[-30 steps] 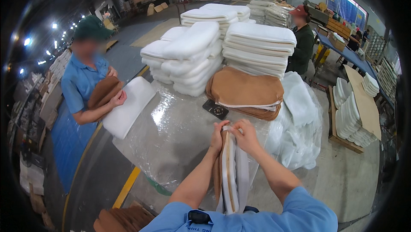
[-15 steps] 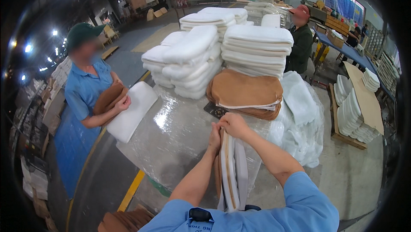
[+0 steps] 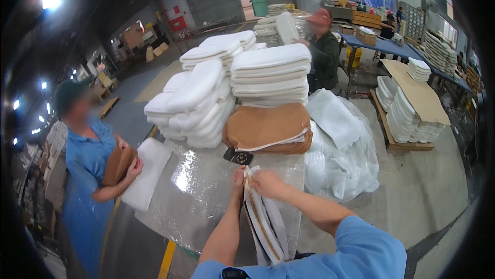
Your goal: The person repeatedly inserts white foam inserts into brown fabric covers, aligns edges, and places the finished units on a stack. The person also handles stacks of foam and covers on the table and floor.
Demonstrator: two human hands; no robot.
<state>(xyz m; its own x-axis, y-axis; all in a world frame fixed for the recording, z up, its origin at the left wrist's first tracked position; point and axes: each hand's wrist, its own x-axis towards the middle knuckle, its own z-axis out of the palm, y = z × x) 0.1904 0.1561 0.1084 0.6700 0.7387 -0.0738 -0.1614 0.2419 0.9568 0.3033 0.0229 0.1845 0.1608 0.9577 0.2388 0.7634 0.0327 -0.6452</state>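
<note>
A fabric cushion cover (image 3: 264, 220) with brown, white and grey sides hangs upright close to my body, its long zipper running down the edge. My left hand (image 3: 237, 183) is closed on its far end at the left. My right hand (image 3: 266, 182) pinches the same end near the zipper; its fingertips partly hide what they grip. Just beyond lies a pile of folded brown covers (image 3: 268, 127) with white lining showing. Beside that pile is a flat black phone-like object (image 3: 238, 156).
Tall stacks of white foam pads (image 3: 270, 70) fill the table's (image 3: 206, 191) far side. A bulging plastic bag (image 3: 340, 150) stands at right. A person in blue (image 3: 87, 145) holds a brown cover at left; another in dark green (image 3: 326, 55) stands behind the stacks.
My view has turned right, so the table appears further left. My right hand has shifted slightly along the cover's zipper edge. The person in green now has a hand at a raised white pad.
</note>
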